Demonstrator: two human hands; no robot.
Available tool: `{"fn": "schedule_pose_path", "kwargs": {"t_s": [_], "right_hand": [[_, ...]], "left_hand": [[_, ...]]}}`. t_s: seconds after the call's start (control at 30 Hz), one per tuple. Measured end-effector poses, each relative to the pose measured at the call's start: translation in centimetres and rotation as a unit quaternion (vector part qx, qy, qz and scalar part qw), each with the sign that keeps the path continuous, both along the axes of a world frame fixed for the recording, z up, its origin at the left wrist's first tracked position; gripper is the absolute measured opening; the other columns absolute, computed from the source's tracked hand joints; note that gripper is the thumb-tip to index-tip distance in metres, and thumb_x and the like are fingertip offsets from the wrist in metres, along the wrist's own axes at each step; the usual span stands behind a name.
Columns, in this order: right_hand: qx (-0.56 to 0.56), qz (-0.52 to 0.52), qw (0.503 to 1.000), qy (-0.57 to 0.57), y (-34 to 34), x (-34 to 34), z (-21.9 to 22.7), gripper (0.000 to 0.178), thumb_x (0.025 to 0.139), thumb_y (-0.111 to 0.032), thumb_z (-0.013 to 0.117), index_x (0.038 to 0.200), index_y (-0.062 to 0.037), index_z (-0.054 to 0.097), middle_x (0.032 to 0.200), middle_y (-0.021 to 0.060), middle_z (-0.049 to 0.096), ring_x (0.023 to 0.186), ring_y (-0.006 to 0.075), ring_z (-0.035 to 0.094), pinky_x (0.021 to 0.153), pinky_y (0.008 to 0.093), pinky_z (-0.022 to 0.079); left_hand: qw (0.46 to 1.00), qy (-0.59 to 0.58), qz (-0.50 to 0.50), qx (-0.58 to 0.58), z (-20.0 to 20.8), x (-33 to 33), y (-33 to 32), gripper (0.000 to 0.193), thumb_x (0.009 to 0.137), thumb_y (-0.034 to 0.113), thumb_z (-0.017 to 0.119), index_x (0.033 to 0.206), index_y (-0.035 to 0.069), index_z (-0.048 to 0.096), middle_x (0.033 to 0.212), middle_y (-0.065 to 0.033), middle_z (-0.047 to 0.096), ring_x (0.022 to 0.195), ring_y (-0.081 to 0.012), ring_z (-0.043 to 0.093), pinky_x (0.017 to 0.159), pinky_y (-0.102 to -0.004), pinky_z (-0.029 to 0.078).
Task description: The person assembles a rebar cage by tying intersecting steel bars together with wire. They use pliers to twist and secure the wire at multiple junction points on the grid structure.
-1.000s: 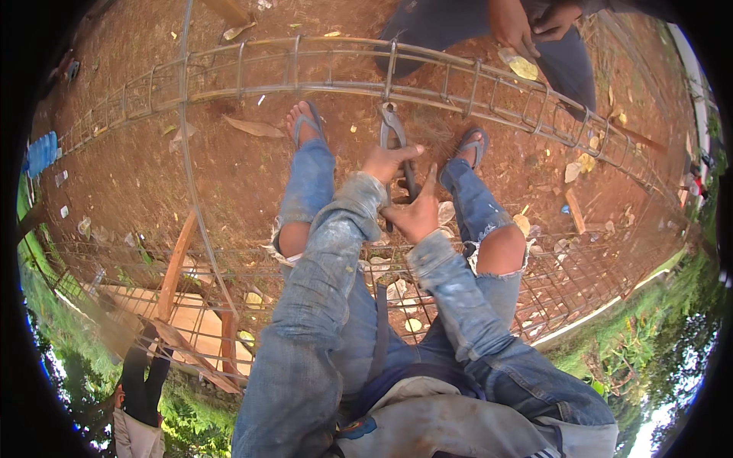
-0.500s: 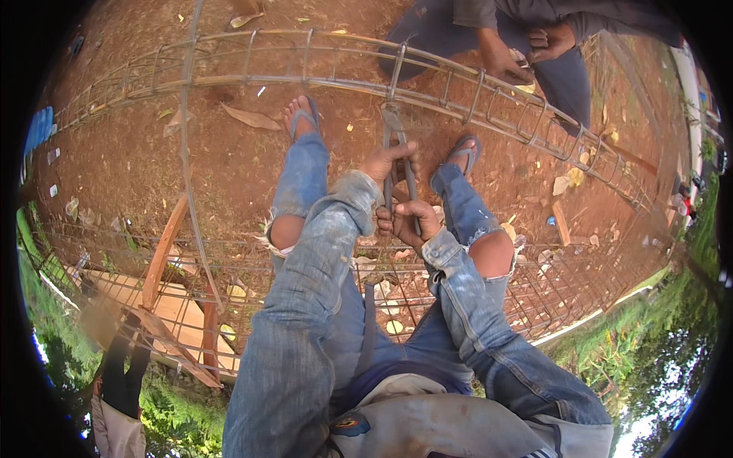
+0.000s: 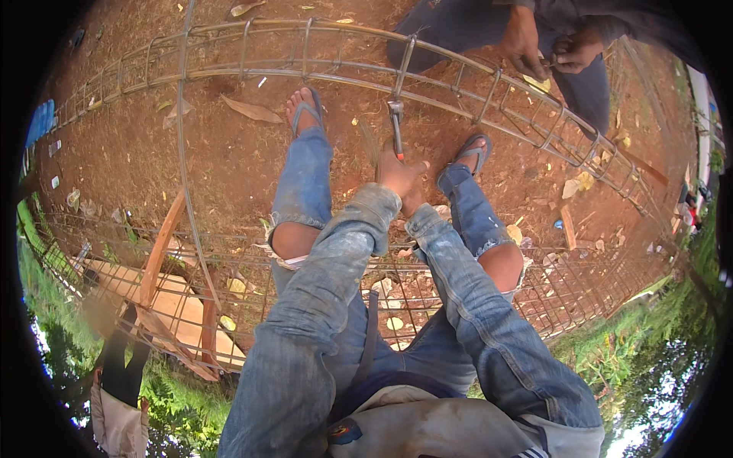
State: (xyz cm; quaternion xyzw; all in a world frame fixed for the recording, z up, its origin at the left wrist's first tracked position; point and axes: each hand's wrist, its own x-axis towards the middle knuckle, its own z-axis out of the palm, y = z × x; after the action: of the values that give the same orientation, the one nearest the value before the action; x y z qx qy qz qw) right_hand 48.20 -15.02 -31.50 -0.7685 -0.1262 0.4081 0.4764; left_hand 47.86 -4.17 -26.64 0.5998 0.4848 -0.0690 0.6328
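Observation:
A pair of metal pincers point(image 3: 396, 122) stands between my feet, its head against the lower bars of a long rebar cage point(image 3: 343, 77). My left hand point(image 3: 395, 172) is closed round the handles, where a bit of orange-red shows. My right hand point(image 3: 414, 197) is closed at the handle ends just below, pressed up against the left; its fingers are largely hidden. A thin blurred streak shows beside the left hand. Near the jaws, a thin wire end point(image 3: 414, 35) pokes up at a stirrup of the cage.
A co-worker's hands point(image 3: 551, 57) hold something small beyond the cage. A long thin bar point(image 3: 182, 130) crosses the cage at left. Rebar mesh point(image 3: 565, 294) runs behind my knees, beside wooden planks point(image 3: 163, 248). Dry leaves point(image 3: 252, 109) lie on red soil.
The pincers have turned and their handles have come together. My hands have drawn close, the right moving up to the left. The co-worker's hands have shifted slightly right.

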Motion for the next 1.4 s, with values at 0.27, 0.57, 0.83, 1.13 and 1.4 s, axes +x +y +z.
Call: {"fn": "schedule_pose_path", "kwargs": {"t_s": [0.27,0.57,0.83,1.13,1.4], "right_hand": [[-0.087,0.011,0.996,-0.028,1.7,0.1,1.9,0.041,0.070,-0.017,0.064,0.105,-0.0016,0.051,0.094,0.0173,0.058,0.086,0.0272,0.058,0.071,0.0333,0.044],[-0.176,-0.014,0.981,0.080,2.8,-1.5,10.2,0.070,0.062,-0.017,0.073,0.117,0.0043,0.036,0.093,0.0156,0.059,0.085,0.0272,0.059,0.073,0.0345,0.046],[0.306,-0.094,0.672,0.667,0.7,-1.3,9.4,0.062,0.067,-0.020,0.060,0.119,-0.0006,0.033,0.101,0.0148,0.049,0.088,0.0242,0.051,0.071,0.0389,0.041],[-0.218,-0.127,0.956,-0.150,3.3,-3.1,7.4,0.049,0.065,-0.015,0.065,0.107,0.0034,0.046,0.080,0.0166,0.061,0.075,0.0260,0.061,0.064,0.0349,0.046],[0.035,-0.053,0.978,0.197,2.5,-3.0,10.9,0.060,0.064,-0.010,0.066,0.116,0.0041,0.038,0.084,0.0104,0.057,0.075,0.0236,0.058,0.063,0.0360,0.045]], "left_hand": [[0.999,0.018,0.039,0.017,-0.1,-0.1,-0.3,0.055,0.058,0.024,0.075,0.098,-0.003,0.049,0.082,-0.0129,0.055,0.076,-0.0236,0.055,0.067,-0.0334,0.045],[0.947,0.003,0.014,-0.320,3.1,-0.5,4.0,0.036,0.069,0.026,0.072,0.089,0.003,0.053,0.072,-0.0057,0.056,0.068,-0.0154,0.056,0.058,-0.0284,0.045],[0.868,-0.054,0.081,-0.487,3.8,-1.4,4.7,0.031,0.071,0.029,0.070,0.081,0.003,0.057,0.072,-0.0071,0.058,0.064,-0.0164,0.057,0.057,-0.0313,0.047],[0.984,-0.024,-0.018,-0.176,2.9,-0.9,2.8,0.028,0.068,0.027,0.070,0.074,0.003,0.056,0.064,-0.0040,0.055,0.056,-0.0111,0.051,0.054,-0.0280,0.042],[0.937,0.033,-0.010,-0.346,4.4,-1.0,5.5,0.030,0.067,0.027,0.070,0.077,0.003,0.055,0.066,-0.0059,0.056,0.058,-0.0156,0.055,0.052,-0.0306,0.044]]}}
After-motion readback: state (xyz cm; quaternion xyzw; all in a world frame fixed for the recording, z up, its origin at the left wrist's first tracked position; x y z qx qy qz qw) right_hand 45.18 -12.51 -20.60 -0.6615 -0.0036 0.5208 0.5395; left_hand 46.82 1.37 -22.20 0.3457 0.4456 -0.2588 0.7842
